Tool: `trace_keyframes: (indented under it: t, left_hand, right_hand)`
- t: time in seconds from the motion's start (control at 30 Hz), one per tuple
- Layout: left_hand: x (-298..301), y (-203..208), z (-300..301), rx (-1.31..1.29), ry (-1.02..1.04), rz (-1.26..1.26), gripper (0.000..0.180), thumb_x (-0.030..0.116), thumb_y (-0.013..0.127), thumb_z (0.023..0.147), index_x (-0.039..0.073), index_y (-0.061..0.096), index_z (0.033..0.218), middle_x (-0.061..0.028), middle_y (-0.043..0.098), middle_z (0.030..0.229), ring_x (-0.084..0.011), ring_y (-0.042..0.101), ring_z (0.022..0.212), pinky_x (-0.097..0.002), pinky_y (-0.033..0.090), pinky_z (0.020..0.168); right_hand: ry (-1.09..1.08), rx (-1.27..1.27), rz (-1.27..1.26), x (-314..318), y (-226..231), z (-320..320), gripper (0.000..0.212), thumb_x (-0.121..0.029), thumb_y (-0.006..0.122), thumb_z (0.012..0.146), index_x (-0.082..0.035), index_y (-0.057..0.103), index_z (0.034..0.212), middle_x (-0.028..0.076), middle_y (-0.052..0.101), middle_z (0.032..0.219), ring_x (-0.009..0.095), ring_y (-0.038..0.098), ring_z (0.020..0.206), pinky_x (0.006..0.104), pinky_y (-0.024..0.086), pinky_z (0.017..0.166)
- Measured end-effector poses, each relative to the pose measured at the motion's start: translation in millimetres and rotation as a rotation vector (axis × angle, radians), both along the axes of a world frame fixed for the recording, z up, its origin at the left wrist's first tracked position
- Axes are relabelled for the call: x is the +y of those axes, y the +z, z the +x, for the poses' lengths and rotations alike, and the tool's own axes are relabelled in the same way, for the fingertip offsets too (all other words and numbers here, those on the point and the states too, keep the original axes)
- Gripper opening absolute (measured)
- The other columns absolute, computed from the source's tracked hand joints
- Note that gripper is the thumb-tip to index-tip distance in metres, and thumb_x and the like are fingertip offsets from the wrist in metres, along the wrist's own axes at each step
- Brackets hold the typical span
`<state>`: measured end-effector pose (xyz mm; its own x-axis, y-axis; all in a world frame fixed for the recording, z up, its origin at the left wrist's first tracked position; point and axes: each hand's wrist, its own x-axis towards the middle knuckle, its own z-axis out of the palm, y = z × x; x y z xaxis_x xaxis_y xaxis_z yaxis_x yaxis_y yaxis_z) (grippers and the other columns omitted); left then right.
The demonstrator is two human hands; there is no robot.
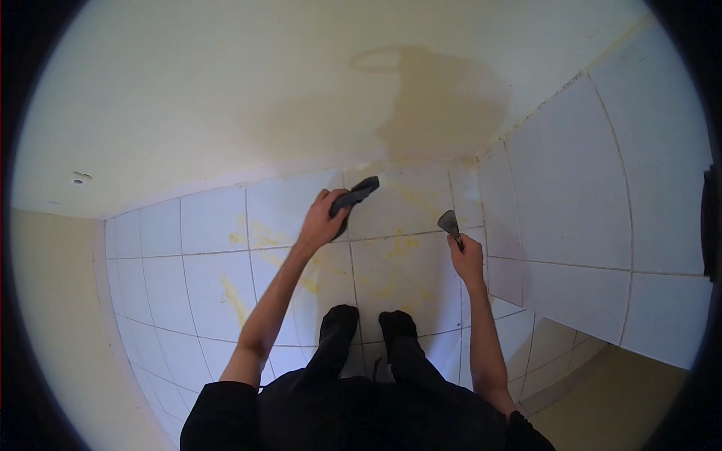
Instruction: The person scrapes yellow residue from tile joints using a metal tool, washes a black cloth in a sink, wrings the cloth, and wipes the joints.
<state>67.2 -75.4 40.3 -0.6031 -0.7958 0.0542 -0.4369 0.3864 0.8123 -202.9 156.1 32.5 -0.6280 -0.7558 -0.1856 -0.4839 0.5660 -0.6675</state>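
My left hand (324,218) is closed around a dark, folded thing that looks like a cloth (359,192); one end sticks out beyond my fingers toward the wall. Over to the right, my right hand (468,255) grips the handle of a scraper (449,222), whose flat, widening blade points away from me. Both hands are apart from each other, above the white tiled floor (301,218). Yellow smears (391,282) mark the tiles between and below my hands. Whether the cloth touches the floor I cannot tell.
A pale wall (226,90) rises at the far side, with shadows cast on it. A raised tiled block (571,173) stands on the right, its edge close to my right arm. A socket-like fitting (80,179) is on the wall at left. My dark-covered feet (340,319) stand near the smears.
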Motion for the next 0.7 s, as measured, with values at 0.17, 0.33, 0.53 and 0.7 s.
trace_keyframes:
  t: [0.17, 0.33, 0.53, 0.7]
  left_hand:
    - [-13.3, 27.9, 6.9, -0.138, 0.024, -0.083, 0.037, 0.014, 0.063, 0.082, 0.014, 0.058, 0.119, -0.0113, 0.054, 0.095, -0.0310, 0.057, 0.083, -0.0401, 0.049, 0.071]
    - [-19.3, 22.4, 3.8, -0.124, -0.097, -0.226, 0.039, 0.012, 0.064, 0.080, 0.014, 0.060, 0.119, -0.0105, 0.054, 0.096, -0.0292, 0.058, 0.084, -0.0381, 0.049, 0.071]
    - [-32.9, 35.8, -3.2, -0.048, -0.195, -0.346, 0.044, 0.007, 0.066, 0.074, 0.015, 0.062, 0.117, -0.0095, 0.053, 0.099, -0.0279, 0.055, 0.091, -0.0375, 0.049, 0.075]
    - [-42.4, 41.0, -7.8, -0.098, -0.299, -0.323, 0.052, 0.010, 0.070, 0.075, 0.018, 0.059, 0.125, -0.0110, 0.052, 0.107, -0.0306, 0.052, 0.102, -0.0398, 0.046, 0.086]
  right_hand:
    - [-0.004, 0.013, -0.011, 0.9, -4.3, -3.3, 0.036, -0.032, 0.062, 0.089, -0.001, 0.058, 0.072, 0.013, 0.052, 0.053, 0.023, 0.048, 0.047, 0.0377, 0.035, 0.049]
    - [-0.004, -0.013, -0.024, -2.9, 0.2, 0.8, 0.035, -0.032, 0.062, 0.089, -0.001, 0.058, 0.073, 0.012, 0.051, 0.054, 0.024, 0.046, 0.047, 0.0379, 0.035, 0.049]
    - [0.013, 0.001, -0.055, -5.0, 3.7, -0.3, 0.035, -0.031, 0.061, 0.090, 0.000, 0.057, 0.075, 0.012, 0.051, 0.054, 0.021, 0.044, 0.047, 0.0378, 0.034, 0.049]
    - [-0.061, -0.162, -0.180, 0.7, -11.9, -10.6, 0.030, -0.028, 0.062, 0.090, -0.003, 0.058, 0.074, 0.011, 0.052, 0.053, 0.022, 0.043, 0.047, 0.0371, 0.034, 0.049]
